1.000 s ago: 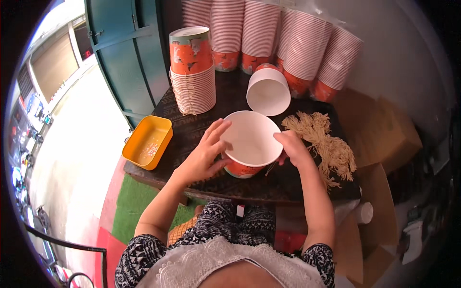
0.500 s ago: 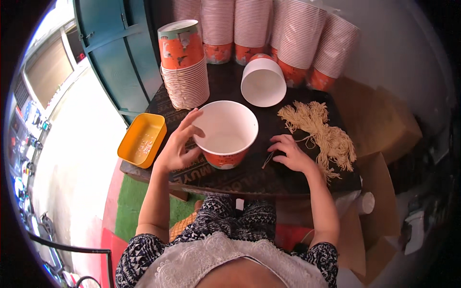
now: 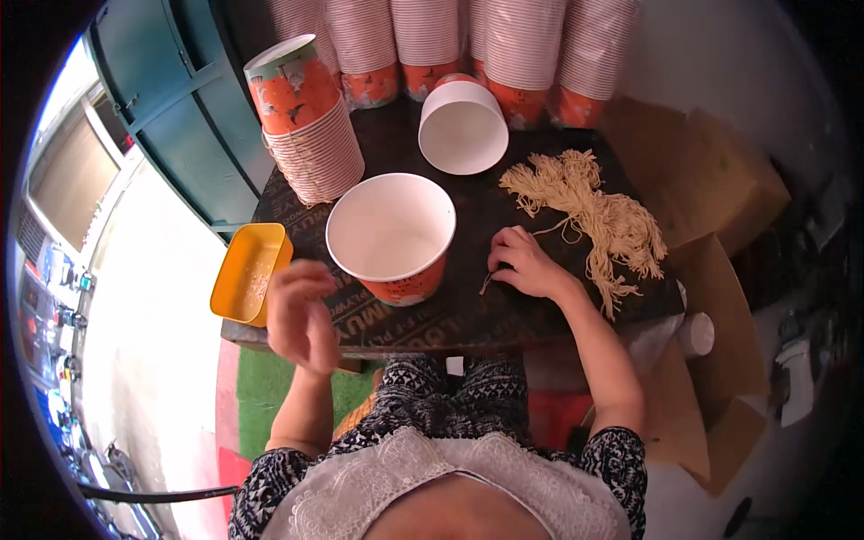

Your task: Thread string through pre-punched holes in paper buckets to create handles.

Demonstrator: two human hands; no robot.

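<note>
An orange-and-white paper bucket (image 3: 409,286) stands upright on the black table, its white inside facing up. To the left of it, beside the yellow tray (image 3: 286,256), my left hand (image 3: 301,310) is in the air, apart from the bucket; its fingers are smeared by motion. My right hand (image 3: 526,263) rests low over the table, thumb and fingers pinched on a thin beige string (image 3: 486,284) whose end pokes out below the fingertips. Close by on the right lies a bundle of beige strings (image 3: 589,211). Small pale bits lie in the yellow tray.
A second bucket (image 3: 463,135) lies on its side farther back. A stack of nested buckets (image 3: 317,157) with strings hanging down it stands back left. Several tall wrapped stacks (image 3: 522,45) line the far edge. Cardboard boxes (image 3: 720,297) are right of the table (image 3: 504,324).
My left hand has drawn back from the bucket's rim toward the lower left. My right hand keeps its pinch on the string. The whole view has shifted a little.
</note>
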